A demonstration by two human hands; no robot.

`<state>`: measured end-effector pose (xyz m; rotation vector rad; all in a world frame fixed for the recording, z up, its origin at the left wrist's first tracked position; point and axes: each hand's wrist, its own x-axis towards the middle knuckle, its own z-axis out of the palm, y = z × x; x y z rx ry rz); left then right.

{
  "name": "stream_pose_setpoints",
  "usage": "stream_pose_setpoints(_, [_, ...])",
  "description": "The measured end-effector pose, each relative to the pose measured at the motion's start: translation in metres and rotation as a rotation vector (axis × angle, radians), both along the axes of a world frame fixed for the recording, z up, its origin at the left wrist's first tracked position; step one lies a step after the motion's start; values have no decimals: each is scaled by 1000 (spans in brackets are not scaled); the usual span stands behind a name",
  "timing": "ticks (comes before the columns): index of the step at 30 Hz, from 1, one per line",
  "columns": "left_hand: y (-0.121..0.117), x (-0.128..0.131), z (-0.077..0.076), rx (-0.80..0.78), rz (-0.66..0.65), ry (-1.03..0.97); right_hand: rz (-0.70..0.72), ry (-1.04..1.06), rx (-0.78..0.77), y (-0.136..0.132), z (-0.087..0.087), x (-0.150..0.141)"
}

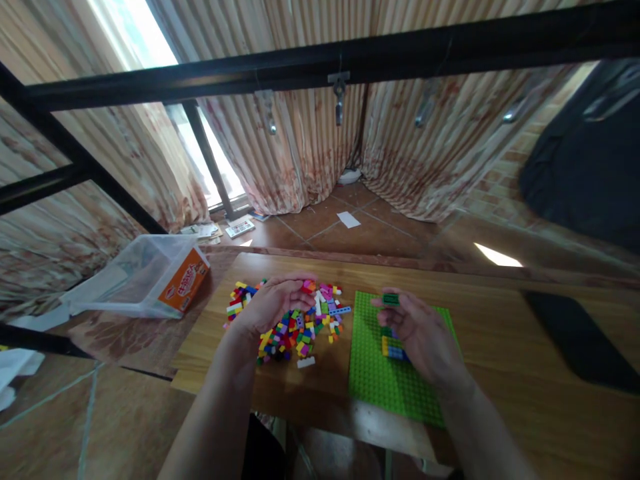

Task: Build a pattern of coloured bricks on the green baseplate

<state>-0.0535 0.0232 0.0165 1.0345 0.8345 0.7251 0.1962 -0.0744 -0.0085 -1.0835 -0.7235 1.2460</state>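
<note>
Two bare hands, both above the wooden table (pixel 505 407). Right hand (pixel 423 333): thumb and fingers pinch a dark green brick (pixel 391 299), held above the green baseplate (pixel 370 380). Left hand (pixel 275 300): fingers half curled over the loose brick pile (pixel 285 339); pink-orange pieces (pixel 309 286) show at the fingertips, cannot tell if gripped or lying behind. Yellow and blue bricks (pixel 393 348) sit on the baseplate, partly hidden by the right hand. Pile is mixed colors, left of the baseplate; long blue piece (pixel 341 311) at its right edge, white brick (pixel 306 362) at the near edge. Dark flat object (pixel 580 337) at the table's right. Clear plastic bin (pixel 140 277), orange label (pixel 184 280), tipped over beyond the table's left end. Black metal bar (pixel 300 63) across the top, curtains (pixel 310 147) behind.
</note>
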Motion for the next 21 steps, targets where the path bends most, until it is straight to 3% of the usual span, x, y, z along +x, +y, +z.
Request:
stream_pose_setpoints(5, [0, 3, -2, 36, 60, 31, 13, 136, -116, 0, -1, 11])
stream_pose_setpoints(10, [-1, 6, -5, 203, -13, 230, 58, 66, -120, -3, -2, 13])
stream_pose_setpoints(12, [-2, 7, -5, 263, -77, 252, 41, -77, -81, -3, -4, 10])
stream_pose_setpoints(15, [-5, 12, -5, 295, -147, 229, 49, -462, -5, -3, -9, -2])
stream_pose_setpoints(18, [-9, 19, -5, 275, -170, 179, 157, -844, 66, -5, -15, -20])
stream_pose_setpoints(21, [-11, 25, -8, 249, -191, 150, 267, -1098, 151, -5, -20, -33])
